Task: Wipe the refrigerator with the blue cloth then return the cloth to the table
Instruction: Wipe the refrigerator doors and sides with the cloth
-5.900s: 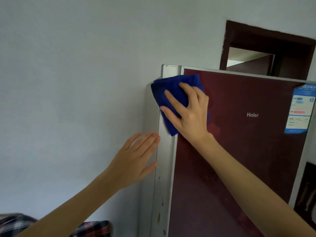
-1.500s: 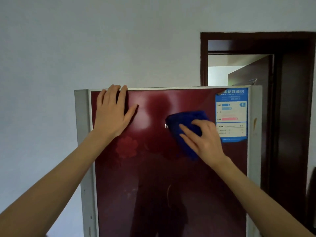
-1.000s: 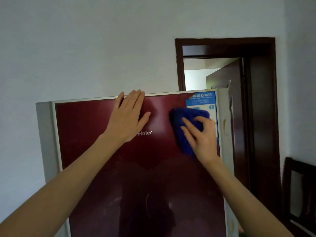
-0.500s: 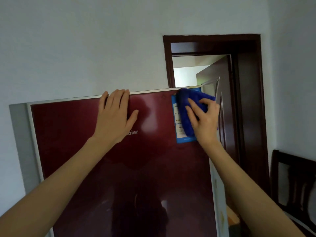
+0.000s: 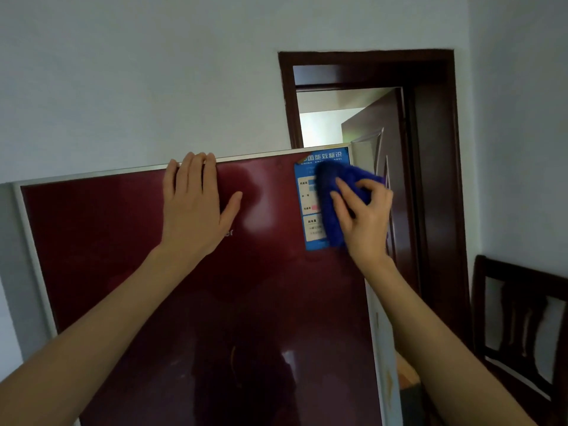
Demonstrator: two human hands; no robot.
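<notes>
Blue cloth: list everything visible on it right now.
The blue cloth is deep blue and fuzzy, like microfibre or terry, bunched into a thick wad rather than spread flat. It is pressed against the upper right corner of the refrigerator front, covering much of the blue energy label there. The right hand holds it, fingers curled over its right side, hiding its lower right part. Nothing else touches it.

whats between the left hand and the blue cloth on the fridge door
In the head view, only bare red refrigerator door, then the blue energy label.
</notes>
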